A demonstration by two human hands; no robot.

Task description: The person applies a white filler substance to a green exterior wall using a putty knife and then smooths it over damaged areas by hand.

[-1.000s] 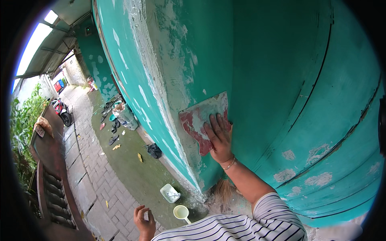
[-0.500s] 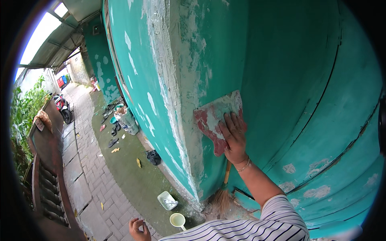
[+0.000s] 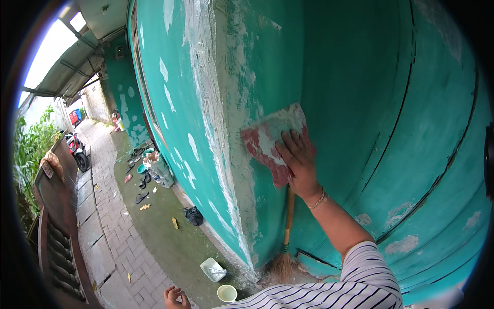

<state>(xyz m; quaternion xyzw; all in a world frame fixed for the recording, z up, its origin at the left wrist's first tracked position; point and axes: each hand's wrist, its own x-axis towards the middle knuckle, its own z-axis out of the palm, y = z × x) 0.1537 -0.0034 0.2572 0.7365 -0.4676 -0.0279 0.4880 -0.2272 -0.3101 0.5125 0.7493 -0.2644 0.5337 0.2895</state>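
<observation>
Right hand (image 3: pixel 300 157): holding a broad, flat, red spreader smeared with grey-white paste (image 3: pixel 267 141), fingers laid almost flat across its face; how the thumb bears cannot be told. Spreader attitude: straight edge uppermost, against or close to the smooth teal painted wall (image 3: pixel 285 62) — contact cannot be confirmed from where I stand. Left hand (image 3: pixel 176 298): low and left of the grip, fingers loosely bent, nothing visible in them.

Step in hand, as judged: smoothing paste beside the rough grey-white corner strip (image 3: pixel 218 103), left of the grip. Another pass would call for even pressure along the straight edge.

Clearances: the spreader's left tip is near the strip, where the wall turns away. Above the grip, the wall is unobstructed. Directly below leans a wooden-handled straw broom (image 3: pixel 287 237) — a limit on downward strokes. Low left, near the left hand: a white rectangular tray (image 3: pixel 206 267) and a pale round dipper (image 3: pixel 227 293).
</observation>
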